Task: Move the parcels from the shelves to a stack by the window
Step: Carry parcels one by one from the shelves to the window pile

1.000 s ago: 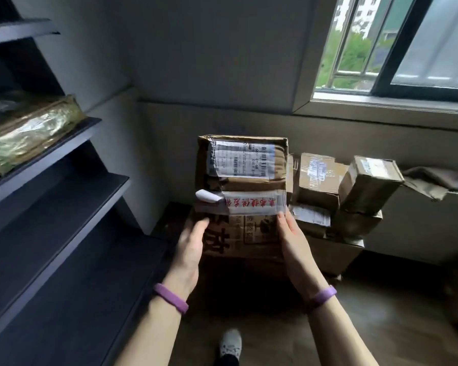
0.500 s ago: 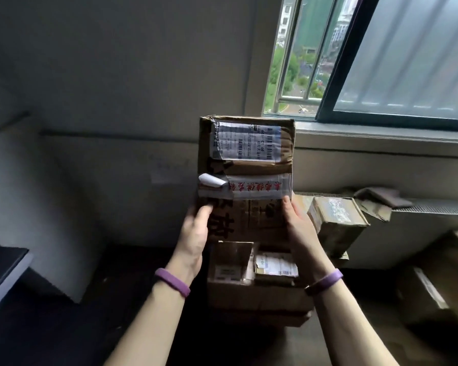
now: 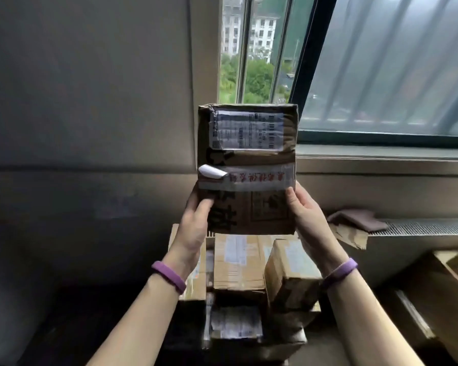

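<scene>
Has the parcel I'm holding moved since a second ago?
Yes, upward. The parcel rose: its top edge, earlier below the window sill, now sits above it.

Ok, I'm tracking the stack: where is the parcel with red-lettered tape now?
In the head view the parcel is centre frame, held between the left hand and right hand, above the stacked boxes, by the window sill.

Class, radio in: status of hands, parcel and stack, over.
Grip: left hand and right hand on parcel sides. Parcel held above stack. No obstruction seen between.
</scene>
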{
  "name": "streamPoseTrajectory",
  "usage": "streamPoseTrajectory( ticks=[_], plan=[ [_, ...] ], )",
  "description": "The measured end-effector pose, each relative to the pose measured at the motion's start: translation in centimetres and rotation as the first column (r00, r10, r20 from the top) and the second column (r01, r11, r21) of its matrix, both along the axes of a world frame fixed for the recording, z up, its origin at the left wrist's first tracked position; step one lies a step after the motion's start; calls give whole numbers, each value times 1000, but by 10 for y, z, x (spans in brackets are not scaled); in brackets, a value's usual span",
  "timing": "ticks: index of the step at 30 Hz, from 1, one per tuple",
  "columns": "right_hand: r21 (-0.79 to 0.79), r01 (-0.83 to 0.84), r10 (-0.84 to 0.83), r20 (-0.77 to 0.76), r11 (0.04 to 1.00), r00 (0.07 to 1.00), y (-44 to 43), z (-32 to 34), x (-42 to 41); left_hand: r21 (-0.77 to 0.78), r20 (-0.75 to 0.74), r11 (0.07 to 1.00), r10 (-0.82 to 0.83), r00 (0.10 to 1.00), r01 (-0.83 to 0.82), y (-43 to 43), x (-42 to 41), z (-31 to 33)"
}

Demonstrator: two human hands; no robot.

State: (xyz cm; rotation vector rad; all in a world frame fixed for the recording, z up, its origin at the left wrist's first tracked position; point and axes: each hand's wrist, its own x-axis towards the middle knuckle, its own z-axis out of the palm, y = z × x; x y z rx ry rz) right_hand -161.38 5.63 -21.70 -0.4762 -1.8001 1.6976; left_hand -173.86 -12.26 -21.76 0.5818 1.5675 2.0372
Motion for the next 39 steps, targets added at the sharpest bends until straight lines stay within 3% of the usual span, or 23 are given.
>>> streamPoseTrajectory(
  ticks=[9, 13, 19, 29, 39],
  plan=[
    [-48, -70, 71, 15, 996, 997, 155, -17, 10, -33, 39, 999, 16, 999, -14, 142, 24, -11],
    [-118, -58, 65, 57, 991, 996, 194, -39, 17, -137, 35, 990, 22, 999, -17, 177, 28, -33],
    [-175, 12, 17, 163, 985, 986, 219, -72, 27, -298, 61, 954, 31, 998, -12, 198, 22, -64],
    [-245, 55, 31, 336, 968, 941, 230, -117, 25, -438, 65, 899, 49, 997, -15, 211, 20, -96],
    [-307, 76, 67, 428, 949, 901, 231, -148, 31, -462, 191, 886, 68, 979, 29, 222, 21, -126]
  ],
)
